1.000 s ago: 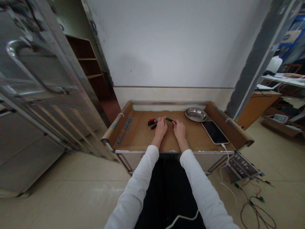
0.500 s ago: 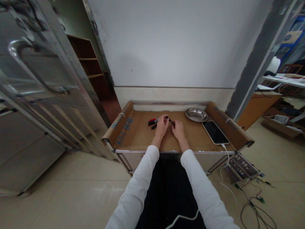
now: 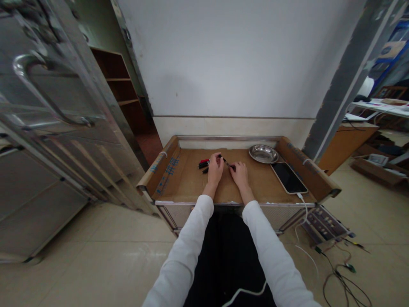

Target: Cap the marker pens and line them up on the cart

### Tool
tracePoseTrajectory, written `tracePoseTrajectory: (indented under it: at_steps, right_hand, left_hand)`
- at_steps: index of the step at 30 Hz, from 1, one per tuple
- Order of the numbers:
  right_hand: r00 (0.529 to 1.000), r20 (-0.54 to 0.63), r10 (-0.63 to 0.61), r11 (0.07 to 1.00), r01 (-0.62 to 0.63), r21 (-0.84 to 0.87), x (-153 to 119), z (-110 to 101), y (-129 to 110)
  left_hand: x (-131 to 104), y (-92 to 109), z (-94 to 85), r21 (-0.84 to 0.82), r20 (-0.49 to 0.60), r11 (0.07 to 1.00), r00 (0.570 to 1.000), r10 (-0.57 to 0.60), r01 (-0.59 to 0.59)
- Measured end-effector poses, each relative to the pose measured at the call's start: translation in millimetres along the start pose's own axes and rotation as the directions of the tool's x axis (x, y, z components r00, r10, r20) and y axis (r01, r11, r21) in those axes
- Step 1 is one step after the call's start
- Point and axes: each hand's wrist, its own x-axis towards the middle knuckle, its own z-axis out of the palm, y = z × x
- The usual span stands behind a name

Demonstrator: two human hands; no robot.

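A slim dark pen (image 3: pixel 226 162) slants between my two hands above the cardboard-lined top of a cart. My left hand (image 3: pixel 215 169) pinches its upper left end, where a black part shows at the fingertips. Closed around the lower right end is my right hand (image 3: pixel 240 173). Whether the black part is a cap, and whether it is joined to the rest, is too small to tell. Just left of my left hand lie several pens or markers, red (image 3: pixel 203 161) and black (image 3: pixel 205 170), partly hidden behind that hand.
A shiny metal bowl (image 3: pixel 263 154) stands at the back right of the cardboard surface (image 3: pixel 188 187). In front of it lies a phone (image 3: pixel 289 178) with a white cable. Cardboard-covered sides rise left and right. Cables (image 3: pixel 343 277) lie on the floor at right.
My left hand has shifted slightly left, and more of the pen shows between my hands. My right hand is almost where it was.
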Motion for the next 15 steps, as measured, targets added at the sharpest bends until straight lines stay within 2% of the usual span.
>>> tracePoseTrajectory:
  at_steps: [8, 15]
  right_hand:
    - [0.999, -0.01, 0.03, 0.999, -0.03, -0.012, -0.4, -2.5, -3.2]
    - [0.999, -0.031, 0.033, 0.998, -0.031, 0.05, -0.1, -3.7, -3.9]
  left_hand:
    - [0.7, 3.1, -2.3, -0.05, -0.043, 0.997, 0.997, -0.067, 0.064]
    - [0.8, -0.7, -0.2, -0.096, -0.062, 0.993, 0.996, -0.07, 0.064]
